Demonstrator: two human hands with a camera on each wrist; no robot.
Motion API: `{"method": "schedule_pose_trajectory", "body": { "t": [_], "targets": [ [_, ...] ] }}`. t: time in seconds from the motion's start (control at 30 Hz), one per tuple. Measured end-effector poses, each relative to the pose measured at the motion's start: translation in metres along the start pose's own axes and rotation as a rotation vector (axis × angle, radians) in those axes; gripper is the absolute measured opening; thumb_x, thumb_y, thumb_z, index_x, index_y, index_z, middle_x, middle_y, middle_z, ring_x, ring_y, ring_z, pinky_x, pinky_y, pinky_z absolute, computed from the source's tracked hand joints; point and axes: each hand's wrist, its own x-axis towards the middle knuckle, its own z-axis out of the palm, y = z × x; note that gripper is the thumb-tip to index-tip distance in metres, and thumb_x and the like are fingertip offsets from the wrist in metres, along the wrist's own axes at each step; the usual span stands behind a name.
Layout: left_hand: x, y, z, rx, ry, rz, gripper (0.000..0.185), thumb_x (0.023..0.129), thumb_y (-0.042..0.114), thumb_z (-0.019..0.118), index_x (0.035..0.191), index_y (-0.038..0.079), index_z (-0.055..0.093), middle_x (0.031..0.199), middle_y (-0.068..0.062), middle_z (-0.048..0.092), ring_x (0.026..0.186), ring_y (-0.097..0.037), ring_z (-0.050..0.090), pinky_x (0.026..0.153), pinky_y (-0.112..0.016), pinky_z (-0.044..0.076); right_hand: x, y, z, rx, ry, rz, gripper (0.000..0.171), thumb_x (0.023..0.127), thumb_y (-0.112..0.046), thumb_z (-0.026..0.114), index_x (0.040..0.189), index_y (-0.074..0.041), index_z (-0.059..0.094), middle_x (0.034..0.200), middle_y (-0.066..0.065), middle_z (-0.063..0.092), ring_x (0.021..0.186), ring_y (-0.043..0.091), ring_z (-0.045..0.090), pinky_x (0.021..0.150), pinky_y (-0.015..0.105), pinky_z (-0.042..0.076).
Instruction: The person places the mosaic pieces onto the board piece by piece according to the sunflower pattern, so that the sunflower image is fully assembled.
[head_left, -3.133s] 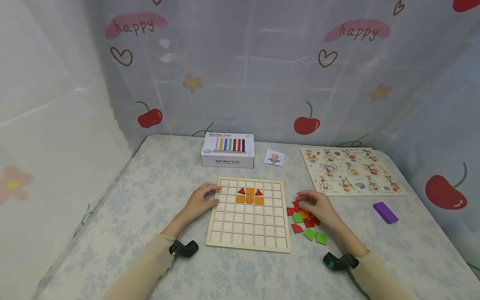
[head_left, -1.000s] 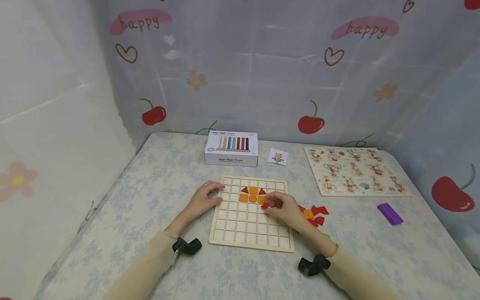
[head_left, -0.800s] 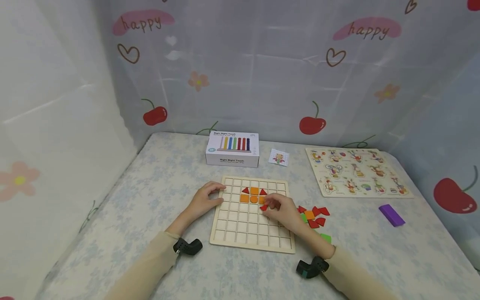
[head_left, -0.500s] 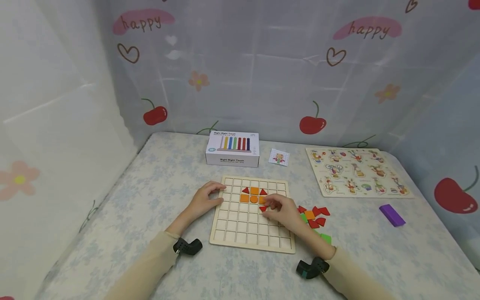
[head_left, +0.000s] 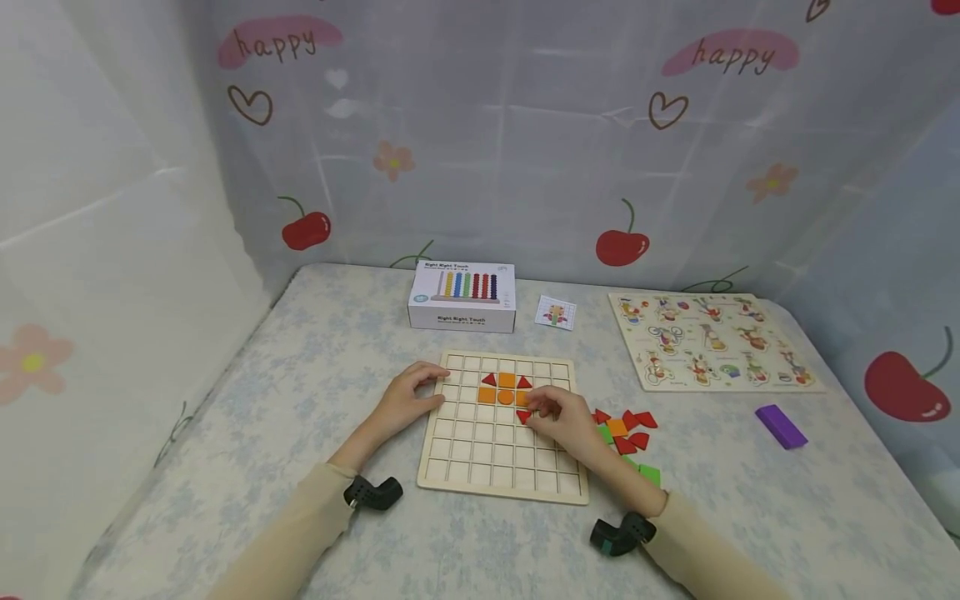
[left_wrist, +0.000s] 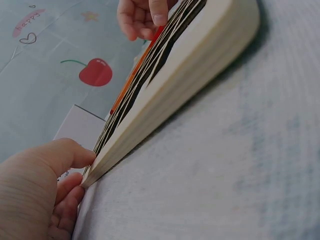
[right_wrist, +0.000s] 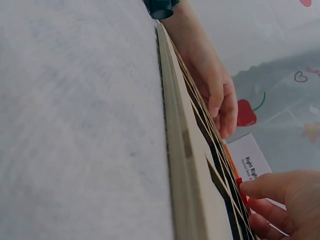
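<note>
Red triangles [head_left: 489,380]: three on grid board [head_left: 480,462].

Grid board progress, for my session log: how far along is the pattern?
Done: six orange and red pieces sit in the grid board. In hand: the right hand pinches a red piece; the left hand steadies the board. Left: the loose pieces.

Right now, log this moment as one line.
left hand steadies grid board | right hand pinches red piece on board | spare pieces beside
</note>
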Motion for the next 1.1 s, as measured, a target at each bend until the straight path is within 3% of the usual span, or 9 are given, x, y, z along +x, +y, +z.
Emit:
{"method": "schedule_pose_trajectory", "body": {
  "t": [0.2,0.3,0.47,0.73,0.93,1.1],
  "targets": [
    [0.001,-0.003,0.003,0.010,0.001,0.001,0.035,0.087,0.012,0.068,0.122,0.012,0.063,0.125,-0.005,0.059,0.119,-0.023,0.054,0.104,-0.043,0.044,0.007,0.031,-0.009,-0.004,0.030,-0.003,0.025,0.082,-0.001,0.071,0.106,0.003,0.066,0.088,0.017,0.067,0.075,0.017,0.060,0.065,0.018,0.048],
    [0.002,-0.003,0.004,0.011,0.001,0.000,0.035,0.087,0.013,0.068,0.122,0.013,0.064,0.125,-0.004,0.059,0.119,-0.022,0.054,0.104,-0.042,0.044,0.006,0.041,-0.024,-0.031,0.054,0.015,0.024,0.083,-0.006,0.071,0.107,-0.001,0.067,0.088,0.013,0.067,0.075,0.007,0.058,0.067,0.018,0.048],
    [0.002,-0.001,0.003,0.013,0.001,0.007,0.036,0.086,0.012,0.068,0.122,0.012,0.063,0.125,-0.006,0.059,0.118,-0.024,0.055,0.103,-0.044,0.045,-0.004,0.054,-0.052,-0.075,0.079,0.058,0.027,0.083,-0.004,0.071,0.109,-0.001,0.066,0.092,0.014,0.068,0.076,0.003,0.058,0.069,0.018,0.050],
    [0.000,-0.001,-0.002,0.007,0.004,0.011,0.035,0.087,0.011,0.068,0.122,0.011,0.064,0.125,-0.006,0.059,0.119,-0.025,0.054,0.104,-0.044,0.044,-0.020,0.065,-0.070,-0.123,-0.040,0.078,0.038,0.082,-0.005,0.073,0.118,-0.001,0.063,0.102,0.015,0.069,0.088,0.022,0.061,0.072,0.023,0.051],
    [-0.001,-0.001,-0.001,-0.004,-0.005,0.001,0.035,0.087,0.012,0.067,0.123,0.010,0.063,0.126,-0.006,0.058,0.120,-0.024,0.054,0.106,-0.043,0.043,-0.023,0.065,-0.070,-0.127,-0.007,0.077,0.039,0.081,0.001,0.070,0.119,0.000,0.062,0.107,0.018,0.069,0.095,0.033,0.063,0.074,0.024,0.051],
    [-0.001,0.001,0.000,-0.001,-0.005,0.002,0.035,0.087,0.011,0.067,0.123,0.010,0.063,0.126,-0.007,0.058,0.120,-0.025,0.054,0.106,-0.044,0.043,-0.024,0.071,-0.077,-0.137,0.003,0.074,0.037,0.084,0.000,0.068,0.120,0.000,0.062,0.106,0.018,0.069,0.094,0.030,0.065,0.073,0.020,0.052]
  ]
}}
